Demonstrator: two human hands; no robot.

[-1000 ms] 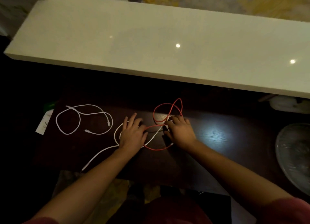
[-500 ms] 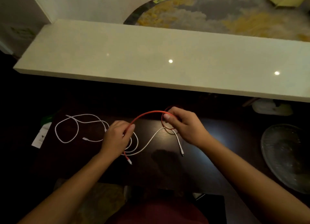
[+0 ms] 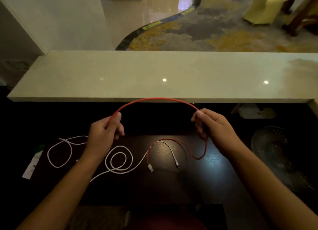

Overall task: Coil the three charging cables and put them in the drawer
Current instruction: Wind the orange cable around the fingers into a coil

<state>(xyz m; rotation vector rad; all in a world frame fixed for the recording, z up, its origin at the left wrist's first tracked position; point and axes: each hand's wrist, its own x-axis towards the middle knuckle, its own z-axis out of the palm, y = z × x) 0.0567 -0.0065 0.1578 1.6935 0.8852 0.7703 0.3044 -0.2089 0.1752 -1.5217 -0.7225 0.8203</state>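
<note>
Moved: since half a second ago we have lifted both hands off the tabletop (image 3: 197, 186) and drawn them apart, so the red cable (image 3: 158, 99) now arches wide between them instead of in a tight hump.
Left hand (image 3: 103, 135): our fingers are pinched on the red cable near its left end.
Right hand (image 3: 215, 126): our fingers are closed on the same cable at the right of the arch; below the hand the cable hangs, curls on the tabletop and runs left to a white plug (image 3: 150, 167).
Step in hand: we judge this is the start of coiling the first cable.
How to do it well: we should feed even loops into one hand, let the trailing end follow freely, and lift it clear of the middle white cable (image 3: 120, 159), which crosses it near the plug.
Other cables: the middle white cable lies loosely spiralled near us; a second white cable (image 3: 59, 154) lies in an open loop at far left.
Drawer: not in view.
</note>
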